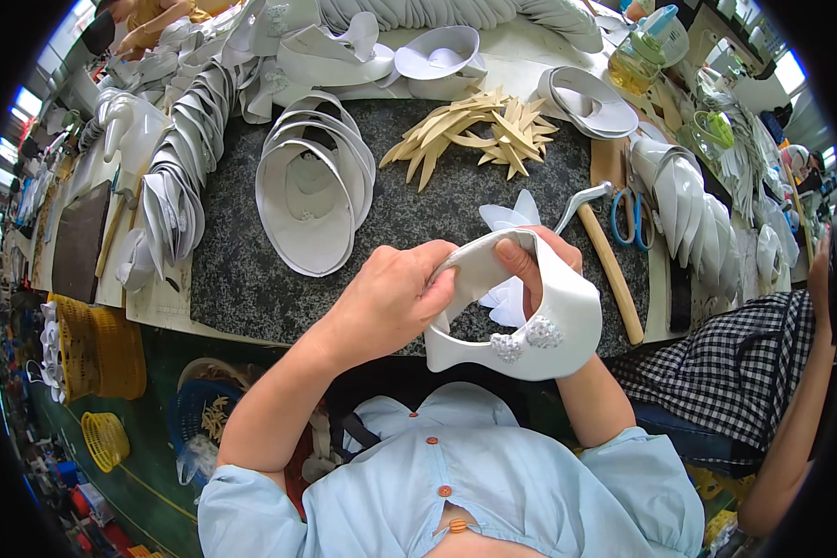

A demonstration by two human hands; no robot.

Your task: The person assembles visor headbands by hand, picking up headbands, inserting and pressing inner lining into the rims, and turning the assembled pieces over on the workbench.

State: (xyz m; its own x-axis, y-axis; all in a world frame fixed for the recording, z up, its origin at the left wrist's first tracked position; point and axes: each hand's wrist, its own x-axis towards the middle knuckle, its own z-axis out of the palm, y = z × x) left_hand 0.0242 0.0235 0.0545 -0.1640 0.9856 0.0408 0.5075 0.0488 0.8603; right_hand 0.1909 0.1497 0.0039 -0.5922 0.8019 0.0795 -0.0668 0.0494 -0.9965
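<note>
A white shoe upper (572, 321) with two sparkling clusters on its front hangs over the near edge of the dark stone slab. My left hand (395, 288) pinches its left edge between thumb and bent fingers. From the other side my right hand (539, 260) grips the upper edge, its thumb inside the opening and its fingers partly hidden behind the piece. Pale petal-shaped pieces (510, 212) show behind and through the opening. Just right of my right hand lie a hammer with a wooden handle (611, 274) and blue-handled scissors (632, 220).
On the slab (237, 200) rest nested white uppers (312, 186) and a heap of tan strips (474, 135). Rows of white pieces (181, 181) line both sides. A jar of yellowish liquid (634, 63) stands at the back right. Someone in a checkered garment (716, 372) sits close on the right.
</note>
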